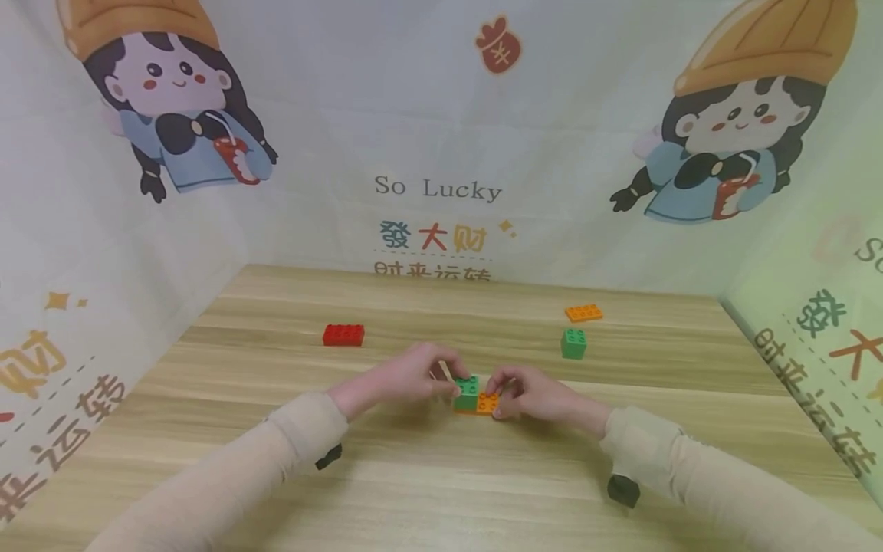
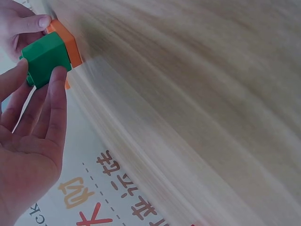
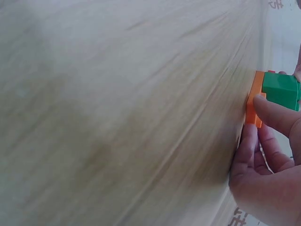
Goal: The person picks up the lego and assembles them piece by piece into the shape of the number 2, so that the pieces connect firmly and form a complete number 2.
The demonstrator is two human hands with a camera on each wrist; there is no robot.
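Left hand (image 1: 422, 374) pinches green block (image 1: 467, 392); right hand (image 1: 533, 392), just beside it, grips end of orange plate (image 1: 487, 402). Probably light, stiff plastic; best held by sides.

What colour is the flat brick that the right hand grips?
The flat brick in the right hand is orange; the right wrist view shows it best.

A glossy green, cube-like plastic toy block with round top studs (image 1: 467, 400) stands upright on the left half of a thin, oblong orange plastic studded plate (image 1: 487, 402), whose right-hand studs show bare, the plate level, on or just above the striped wooden tabletop (image 1: 428, 483).
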